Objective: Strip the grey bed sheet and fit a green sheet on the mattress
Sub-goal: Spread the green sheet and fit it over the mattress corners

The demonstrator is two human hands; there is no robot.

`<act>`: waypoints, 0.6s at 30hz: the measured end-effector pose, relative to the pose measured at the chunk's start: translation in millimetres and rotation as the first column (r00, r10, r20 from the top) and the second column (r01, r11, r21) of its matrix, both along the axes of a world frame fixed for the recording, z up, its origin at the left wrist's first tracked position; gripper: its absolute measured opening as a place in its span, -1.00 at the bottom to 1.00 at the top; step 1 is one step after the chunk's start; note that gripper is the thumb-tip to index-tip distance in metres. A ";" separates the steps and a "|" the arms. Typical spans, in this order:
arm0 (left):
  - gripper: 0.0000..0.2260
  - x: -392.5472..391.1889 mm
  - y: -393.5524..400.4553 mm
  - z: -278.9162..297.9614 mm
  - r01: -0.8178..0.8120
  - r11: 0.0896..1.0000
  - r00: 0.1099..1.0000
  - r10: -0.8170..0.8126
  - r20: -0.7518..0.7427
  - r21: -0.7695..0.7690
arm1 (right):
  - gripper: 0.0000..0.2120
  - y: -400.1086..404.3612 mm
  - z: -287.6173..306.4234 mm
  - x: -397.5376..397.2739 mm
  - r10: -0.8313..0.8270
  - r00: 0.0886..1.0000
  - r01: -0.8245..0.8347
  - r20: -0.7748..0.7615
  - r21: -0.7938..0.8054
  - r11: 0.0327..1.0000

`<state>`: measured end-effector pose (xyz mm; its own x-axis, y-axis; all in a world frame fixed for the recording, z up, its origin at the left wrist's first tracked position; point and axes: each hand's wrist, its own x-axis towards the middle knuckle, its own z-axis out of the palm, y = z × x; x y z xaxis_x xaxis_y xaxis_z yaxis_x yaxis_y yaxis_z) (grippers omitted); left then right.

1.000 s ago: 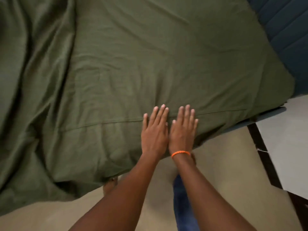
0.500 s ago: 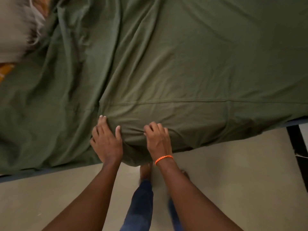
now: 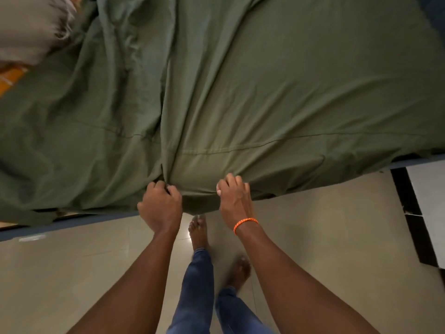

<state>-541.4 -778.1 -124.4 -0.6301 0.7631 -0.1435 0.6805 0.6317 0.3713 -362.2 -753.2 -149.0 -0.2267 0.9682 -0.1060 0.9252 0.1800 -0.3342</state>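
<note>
A green sheet covers the mattress and hangs over its near edge, smooth on the right and bunched into long folds on the left. My left hand grips a gathered fold of the sheet at the near edge, fingers curled into a fist. My right hand, with an orange band at the wrist, holds the sheet's edge a little to the right, fingers curled over the cloth. A grey cloth, blurred, lies at the top left corner.
The blue bed frame rail runs along the near side. Beige floor tiles lie below, with my bare feet and jeans between my arms. A white panel with a dark border stands at the right. Something orange shows at the left edge.
Both hands went from lying flat on the sheet to gripping its near edge. The view shifted left along the bed, and the hands moved apart.
</note>
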 end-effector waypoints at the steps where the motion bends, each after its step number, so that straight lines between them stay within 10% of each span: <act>1: -0.77 1.6 -4.8 -1.2 -0.025 1.000 1.000 0.025 0.016 0.010 | -0.87 -4.5 -0.5 0.1 0.002 1.000 -0.002 -0.003 -0.007 1.000; 8: -0.76 -8.3 -16.8 -5.2 -0.191 0.979 0.981 0.193 -0.026 0.070 | -0.87 -15.6 9.3 -26.8 -0.018 0.995 0.006 -0.098 -0.117 0.993; 13: -0.73 -13.6 -4.8 -11.4 -0.239 0.969 0.969 0.242 -0.050 0.057 | -0.83 -40.3 1.1 -72.0 0.327 0.937 -0.350 -0.126 -0.362 0.864; 16: -0.78 -3.0 4.3 -9.2 -0.282 0.959 0.959 0.282 -0.005 -0.004 | -0.87 -50.7 -10.4 -77.6 -0.056 0.981 -0.018 -0.187 -0.373 0.928; 18: -0.76 3.9 9.7 -8.7 -0.262 0.965 0.965 0.262 0.004 -0.011 | -0.66 -33.1 -3.4 -69.8 -0.507 0.824 0.415 -0.253 -0.341 0.844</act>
<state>-537.5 -768.4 -133.2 -0.8069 0.5700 -0.1549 0.4887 0.7915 0.3670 -432.0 -786.3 -152.4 0.1741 0.9132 -0.3684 0.7074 -0.3763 -0.5983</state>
